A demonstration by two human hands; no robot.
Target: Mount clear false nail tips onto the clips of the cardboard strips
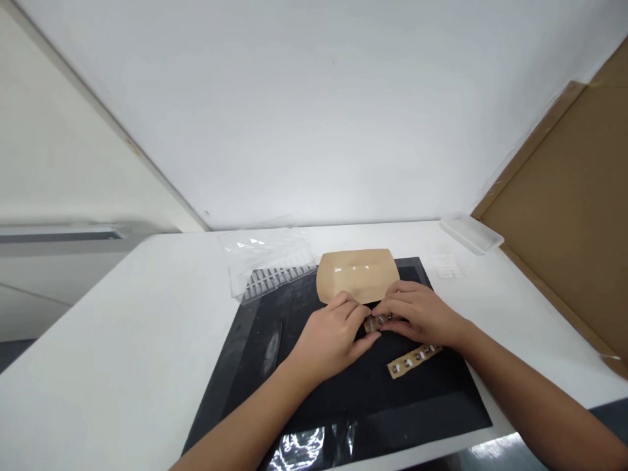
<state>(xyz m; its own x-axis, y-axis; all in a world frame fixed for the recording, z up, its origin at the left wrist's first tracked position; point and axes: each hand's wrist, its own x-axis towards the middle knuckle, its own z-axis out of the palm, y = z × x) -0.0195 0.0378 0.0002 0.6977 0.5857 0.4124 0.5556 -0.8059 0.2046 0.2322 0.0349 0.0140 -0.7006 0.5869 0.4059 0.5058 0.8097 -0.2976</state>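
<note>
Both forearms enter from the lower edge and converge over the middle of a black mat (275,392) on a white table (147,307). The left hand (333,335) lies palm down with the wrist low and the knuckles raised. Its fingers are curled narrow, and the thumb and forefinger close on the left end of a small tan strip (377,322) set with a row of small metal studs. The right hand (417,314) meets it from the other side, palm down, with the fingers drawn together and laid over the right part of the same strip. Its thumb is hidden, so a grip as opposed to a flat press cannot be confirmed. The tan strip sits low at the mat, between the two sets of fingertips, just in front of a shallow kraft paper tray (356,275). A second studded strip (415,360) lies loose on the mat, tilted, just near the right wrist. A clear plastic tray (272,268) holding rows of small white pieces overlaps the mat's far left corner. A clear lid (471,233) rests at the far right of the table, beside a leaning cardboard sheet (564,216).
</note>
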